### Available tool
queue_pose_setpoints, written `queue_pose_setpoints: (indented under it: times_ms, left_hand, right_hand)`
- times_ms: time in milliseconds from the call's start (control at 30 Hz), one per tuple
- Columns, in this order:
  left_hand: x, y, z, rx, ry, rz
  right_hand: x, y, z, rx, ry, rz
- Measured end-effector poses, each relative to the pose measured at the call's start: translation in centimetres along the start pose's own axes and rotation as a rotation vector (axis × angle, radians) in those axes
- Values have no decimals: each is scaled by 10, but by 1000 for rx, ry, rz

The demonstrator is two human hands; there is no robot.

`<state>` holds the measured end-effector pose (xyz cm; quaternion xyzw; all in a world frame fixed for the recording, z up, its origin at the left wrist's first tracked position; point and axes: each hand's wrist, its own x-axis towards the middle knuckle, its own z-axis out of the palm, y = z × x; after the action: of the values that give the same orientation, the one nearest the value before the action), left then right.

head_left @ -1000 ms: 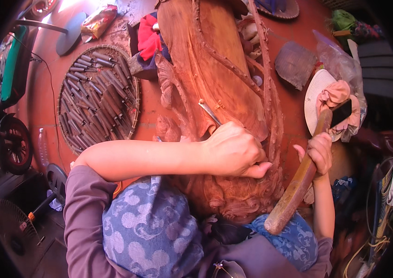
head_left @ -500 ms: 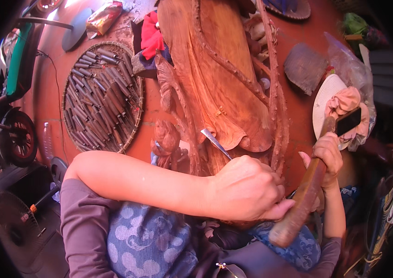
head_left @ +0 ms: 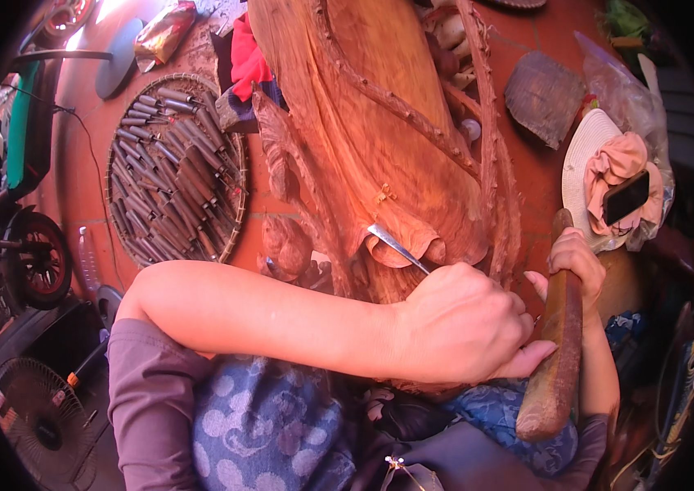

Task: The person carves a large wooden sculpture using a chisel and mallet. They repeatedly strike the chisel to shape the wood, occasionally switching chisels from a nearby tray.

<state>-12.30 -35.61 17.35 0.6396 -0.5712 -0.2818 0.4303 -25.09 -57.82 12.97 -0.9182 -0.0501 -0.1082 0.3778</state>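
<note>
My left hand (head_left: 469, 327) is closed around a carving chisel (head_left: 397, 246); its handle is hidden in the fist. The flat metal blade points up and left, its tip at the folded lower edge of a large reddish-brown wood carving (head_left: 388, 155). My right hand (head_left: 580, 263) grips the narrow end of a wooden mallet (head_left: 553, 360), a long club shape. The mallet's thick end hangs toward my lap, close beside the left thumb. Carved branches (head_left: 490, 172) run along the carving, and a rounded carved lump (head_left: 285, 248) lies beyond my left forearm.
A round woven tray (head_left: 242, 176) full of wooden-handled chisels (head_left: 171, 176) lies on the red tiles at left. At right are a dark wooden slab (head_left: 545, 98), a white hat (head_left: 580, 155) and a phone (head_left: 626, 198) on pink cloth. A fan (head_left: 44, 425) stands lower left.
The mallet has swung to a more upright angle, its thick end moving right. My left hand and the chisel have shifted slightly right in the picture, and the whole view has moved a little.
</note>
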Motion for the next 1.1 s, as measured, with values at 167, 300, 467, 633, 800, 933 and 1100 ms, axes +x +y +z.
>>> queue_pose_setpoints:
  times_ms: [167, 300, 467, 633, 800, 933, 1100]
  left_hand:
    - [3, 1, -1, -1, 50, -10]
    - [7, -1, -2, 12, 46, -92]
    - [10, -5, -1, 28, 40, -105]
    - [4, -8, 2, 93, 5, -113]
    - [4, -13, 2, 109, -1, -81]
    - [4, -15, 2, 86, 10, -66]
    - [2, -16, 1, 100, -42, -84]
  right_hand:
    - [2, -5, 1, 18, -2, 23]
    - [1, -5, 3, 48, 27, -12]
    - [-3, 1, 10, 147, 102, -73]
    - [-12, 4, 23, 13, 126, 2]
    - [-14, 7, 26, 23, 162, -12]
    - [-18, 9, 26, -2, 188, -49]
    - [-18, 10, 29, -74, 165, -30]
